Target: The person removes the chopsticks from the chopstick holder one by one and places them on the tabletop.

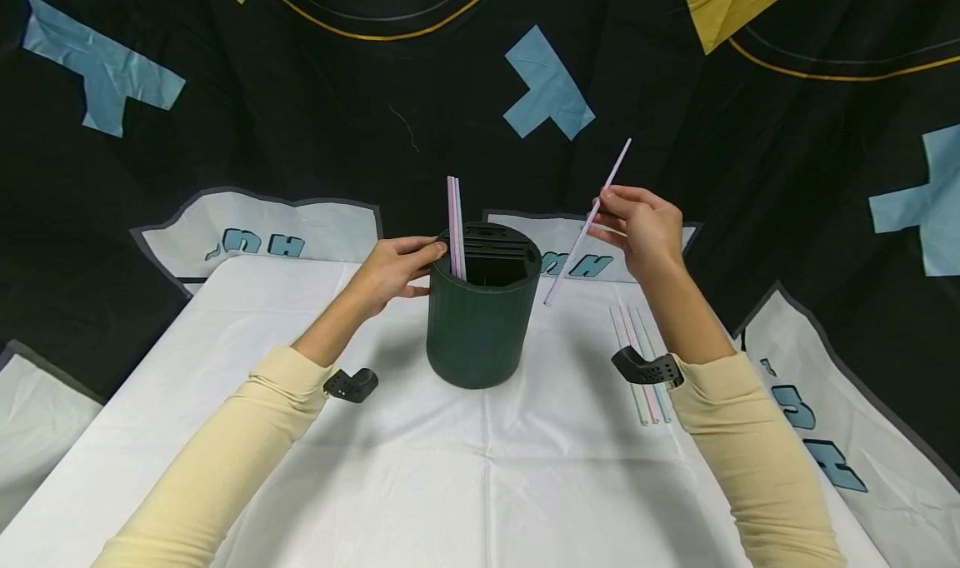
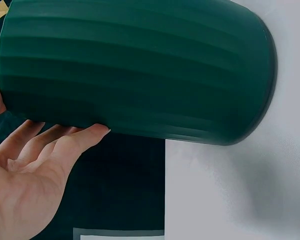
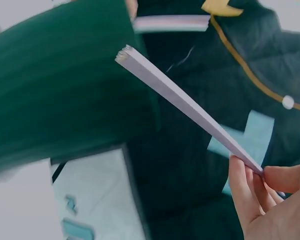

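Note:
My left hand point(image 1: 393, 272) rests against the left side of a dark green ribbed round container point(image 1: 480, 335), its thumb near the top rim. In the left wrist view its fairly straight fingers point(image 2: 85, 137) touch the container wall. Pink and pale blue straws point(image 1: 455, 226) stand upright in the container's left side. To the container's right, my right hand point(image 1: 641, 222) pinches a lilac straw point(image 1: 588, 226) between thumb and fingertips. The straw slants, its lower end beside the container and apart from it. In the right wrist view its near end point(image 3: 125, 54) looks ragged.
Several thin coloured straws point(image 1: 645, 401) lie on the white tablecloth point(image 1: 480, 485) at right, partly behind the wrist camera point(image 1: 647, 366). Slats cover the back of the container's top, with an opening in front. A black backdrop point(image 1: 337, 127) with taped blue shapes hangs behind the table.

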`<state>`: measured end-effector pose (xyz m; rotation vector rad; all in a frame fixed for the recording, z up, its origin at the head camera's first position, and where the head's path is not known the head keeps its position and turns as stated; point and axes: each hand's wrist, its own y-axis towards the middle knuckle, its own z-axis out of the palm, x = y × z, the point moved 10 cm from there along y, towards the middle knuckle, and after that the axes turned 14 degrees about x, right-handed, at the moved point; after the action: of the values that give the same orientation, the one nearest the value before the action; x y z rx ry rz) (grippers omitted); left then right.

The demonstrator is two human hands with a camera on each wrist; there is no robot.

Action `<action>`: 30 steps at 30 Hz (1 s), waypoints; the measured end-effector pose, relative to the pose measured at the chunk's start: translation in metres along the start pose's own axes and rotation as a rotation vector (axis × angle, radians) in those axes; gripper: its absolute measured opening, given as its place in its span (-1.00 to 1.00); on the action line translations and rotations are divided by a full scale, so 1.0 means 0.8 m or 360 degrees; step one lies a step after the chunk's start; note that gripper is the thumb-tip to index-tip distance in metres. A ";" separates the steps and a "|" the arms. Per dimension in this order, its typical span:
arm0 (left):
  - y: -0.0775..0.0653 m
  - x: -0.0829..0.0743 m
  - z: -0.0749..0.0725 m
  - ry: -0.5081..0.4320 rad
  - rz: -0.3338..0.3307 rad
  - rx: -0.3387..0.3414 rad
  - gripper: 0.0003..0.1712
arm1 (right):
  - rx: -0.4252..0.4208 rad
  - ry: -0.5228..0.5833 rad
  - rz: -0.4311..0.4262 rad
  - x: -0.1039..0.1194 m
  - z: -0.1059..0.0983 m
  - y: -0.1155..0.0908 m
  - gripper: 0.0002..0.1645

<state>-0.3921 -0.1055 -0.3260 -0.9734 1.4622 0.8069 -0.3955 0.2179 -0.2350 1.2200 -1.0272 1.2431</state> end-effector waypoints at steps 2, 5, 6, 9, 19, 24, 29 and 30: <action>0.001 0.000 0.001 -0.0004 -0.0002 0.0000 -0.43 | 0.0013 -0.0085 0.0057 -0.013 -0.011 0.000 -0.74; 0.002 -0.001 0.002 -0.0005 -0.0004 0.0004 -0.42 | 0.0038 -0.0209 0.0149 -0.035 -0.028 0.002 -0.67; 0.002 -0.001 0.002 -0.0002 -0.0006 0.0005 -0.42 | 0.0044 -0.0246 0.0178 -0.042 -0.034 0.003 -0.65; 0.002 -0.002 0.002 0.0016 -0.0009 -0.0002 -0.41 | 0.0080 -0.0330 0.0237 -0.062 -0.047 0.006 -0.56; 0.001 0.000 0.002 0.0008 -0.0019 0.0006 -0.39 | 0.0184 -0.0551 0.0397 -0.127 -0.079 0.006 -0.49; 0.001 -0.001 0.000 0.0005 -0.0014 -0.0001 -0.40 | 0.0234 -0.0597 0.0462 -0.158 -0.091 0.004 -0.48; 0.001 0.000 0.000 0.0004 -0.0020 0.0001 -0.40 | 0.0274 -0.0654 0.0519 -0.183 -0.103 -0.001 -0.47; 0.001 0.000 0.000 0.0002 -0.0018 0.0002 -0.40 | 0.0289 -0.0662 0.0533 -0.188 -0.105 -0.003 -0.46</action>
<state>-0.3930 -0.1051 -0.3261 -0.9811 1.4566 0.7972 -0.4126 0.2843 -0.3928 1.5329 -1.4951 1.3921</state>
